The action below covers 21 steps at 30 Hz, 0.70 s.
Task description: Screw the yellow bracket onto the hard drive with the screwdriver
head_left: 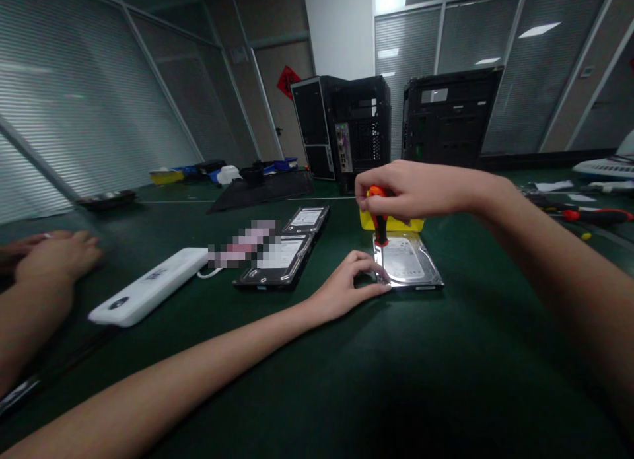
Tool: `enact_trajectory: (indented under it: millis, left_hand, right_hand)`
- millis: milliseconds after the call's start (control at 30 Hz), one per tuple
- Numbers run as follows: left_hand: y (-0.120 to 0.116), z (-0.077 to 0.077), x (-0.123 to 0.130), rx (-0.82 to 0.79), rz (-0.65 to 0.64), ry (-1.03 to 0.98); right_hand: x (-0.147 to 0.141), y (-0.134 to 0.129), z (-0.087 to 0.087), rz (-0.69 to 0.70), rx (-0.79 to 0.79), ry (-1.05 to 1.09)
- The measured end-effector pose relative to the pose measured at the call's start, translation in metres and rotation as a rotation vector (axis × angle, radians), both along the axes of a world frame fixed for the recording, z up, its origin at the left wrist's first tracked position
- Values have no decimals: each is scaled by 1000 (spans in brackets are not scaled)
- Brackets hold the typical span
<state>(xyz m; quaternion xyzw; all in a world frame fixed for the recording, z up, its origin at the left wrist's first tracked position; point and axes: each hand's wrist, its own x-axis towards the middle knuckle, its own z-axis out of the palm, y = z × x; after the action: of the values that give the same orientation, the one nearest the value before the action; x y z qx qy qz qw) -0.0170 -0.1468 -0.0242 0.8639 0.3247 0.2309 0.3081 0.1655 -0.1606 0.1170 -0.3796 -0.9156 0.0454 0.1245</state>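
A silver hard drive [405, 261] lies flat on the dark green table [307, 380]. My left hand [351, 281] holds its left edge, with fingers and thumb at the near left corner. Above the drive, my right hand [396, 191] is wrapped round the handle of an orange and black screwdriver [380, 228]. The screwdriver stands upright with its lower end over the drive's upper left part; its tip is too small to make out. Right behind the drive is a yellow container [367, 221], partly hidden by my right hand.
Two more hard drives [292, 247] lie left of centre, beside a white power strip [153, 284]. Another person's hands [59, 254] rest at the far left. Computer cases [356, 129] stand behind. Red and black pliers [599, 216] lie at the right.
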Motion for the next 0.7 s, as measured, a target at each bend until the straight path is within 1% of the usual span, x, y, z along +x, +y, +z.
enact_trajectory:
  millis: [100,267,333,433,500,567,700]
  left_hand:
    - [0,0,1,-4,6,28]
    - [0,0,1,-6,9,41]
    - [0,-1,0,-8,-3,21]
    - [1,-2,-1,-5,-14,5]
    - [2,-2,-1,3,-17,4]
    - [2,-2,-1,13,-21,4]
    - [0,-2,-1,19,-22,11]
  right_hand:
    - [0,1,-1,1,-24,8]
    - [0,3,-2,-35,-16,7]
    - [1,3,-2,-57,-47,11]
    - [6,4,0,-90,-136,25]
    - [13,4,2,-100,-171,62]
    - [22,3,6,-110,-181,142]
    - [50,-3,17,-143,-173,327]
